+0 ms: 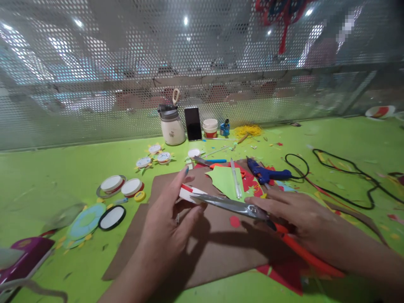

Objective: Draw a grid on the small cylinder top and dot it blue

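Note:
In my left hand [172,227] is a small white-and-red piece [188,192], pinched between thumb and fingers; it looks like part of a paper cup. My right hand [299,214] grips orange-handled scissors [233,205], their blades reaching left onto the piece. Both hands are over a brown cardboard sheet [217,252]. Behind the blades lie light green paper [222,181] and a clear-handled craft knife [235,179]. A red paper scrap [234,221] rests on the cardboard below the scissors.
A blue glue gun [268,173] trails a black cord [347,160] at right. Round white lids [112,184] and flower-like paper pieces [86,225] lie left. A white jug [173,130], phone [192,124] and stacked cups [210,127] stand before the perforated screen [126,84].

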A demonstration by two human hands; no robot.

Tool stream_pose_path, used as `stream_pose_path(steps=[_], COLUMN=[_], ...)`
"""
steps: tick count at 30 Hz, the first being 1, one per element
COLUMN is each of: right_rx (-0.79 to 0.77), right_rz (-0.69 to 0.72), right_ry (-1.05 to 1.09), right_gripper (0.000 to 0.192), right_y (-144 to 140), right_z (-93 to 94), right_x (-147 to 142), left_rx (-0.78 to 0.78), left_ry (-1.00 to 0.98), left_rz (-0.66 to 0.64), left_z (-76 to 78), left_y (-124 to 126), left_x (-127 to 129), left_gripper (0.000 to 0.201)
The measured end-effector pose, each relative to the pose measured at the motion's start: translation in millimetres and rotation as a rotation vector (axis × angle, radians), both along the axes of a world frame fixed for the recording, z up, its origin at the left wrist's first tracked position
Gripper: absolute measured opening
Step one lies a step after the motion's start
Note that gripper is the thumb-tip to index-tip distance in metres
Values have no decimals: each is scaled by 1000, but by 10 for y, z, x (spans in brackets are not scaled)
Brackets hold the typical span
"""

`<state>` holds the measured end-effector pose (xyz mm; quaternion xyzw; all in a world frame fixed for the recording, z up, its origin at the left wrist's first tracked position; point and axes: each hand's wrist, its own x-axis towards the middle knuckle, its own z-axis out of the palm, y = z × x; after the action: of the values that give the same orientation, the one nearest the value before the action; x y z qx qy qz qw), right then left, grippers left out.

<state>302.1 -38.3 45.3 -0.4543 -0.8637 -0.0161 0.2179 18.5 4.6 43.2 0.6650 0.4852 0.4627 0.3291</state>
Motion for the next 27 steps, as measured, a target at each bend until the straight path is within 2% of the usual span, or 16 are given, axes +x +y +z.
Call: stream_pose_path(steps=[6,12,16,19,24,27], right_rx=[-46,5,16,18,21,24], right_rz=[5,38,60,63,46,35], right_ry=[4,18,22,4,-9,-13], right_gripper=[51,49,41,38,41,45], right_y=[-18,-19,-11,-12,-25,-29], right_z=[17,13,53,82,79,76], right_x=[8,11,-5,-18,-14,-10], left_rx=[-15,-9,45,61,35,49], left_ry=[-22,-42,-27,-1,-12,-24], left_rz=[-66,-71,-39,-63,-83,-76], left_z=[-59,-83,-100,-122,-139,-98], left_y=[39,67,70,82,106,88], left_x=[-43,-55,-58,-75,-103,-84], left_gripper=[63,65,62,60,61,59])
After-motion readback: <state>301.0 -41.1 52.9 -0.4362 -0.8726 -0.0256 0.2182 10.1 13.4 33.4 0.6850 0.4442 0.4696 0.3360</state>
